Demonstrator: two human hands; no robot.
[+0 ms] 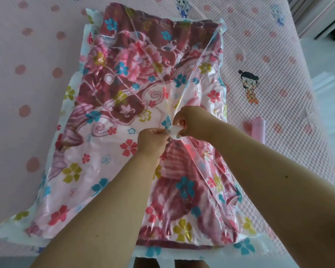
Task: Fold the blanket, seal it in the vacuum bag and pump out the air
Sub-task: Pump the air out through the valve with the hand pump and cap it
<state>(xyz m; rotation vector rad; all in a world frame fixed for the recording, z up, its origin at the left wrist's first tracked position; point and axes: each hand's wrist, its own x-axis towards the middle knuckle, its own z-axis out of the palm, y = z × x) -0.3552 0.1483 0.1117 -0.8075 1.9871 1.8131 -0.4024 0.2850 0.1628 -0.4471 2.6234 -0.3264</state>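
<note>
A clear vacuum bag (72,171) printed with small coloured flowers lies flat on the bed. Inside it is the folded blanket (124,60), dark red and pink with big flowers. The bag's film is pulled up into a ridge that runs from the far right corner down to the middle. At that ridge my left hand (153,141) pinches the film. My right hand (190,120) grips a small white round cap or valve piece (174,131) between fingers and thumb, right next to the left hand's fingertips.
The bed sheet (27,74) is pink, dotted, with small cartoon figures. A pink cylindrical object (258,126), possibly a hand pump, lies on the sheet to the right of the bag. Furniture stands past the bed's far right corner (317,16).
</note>
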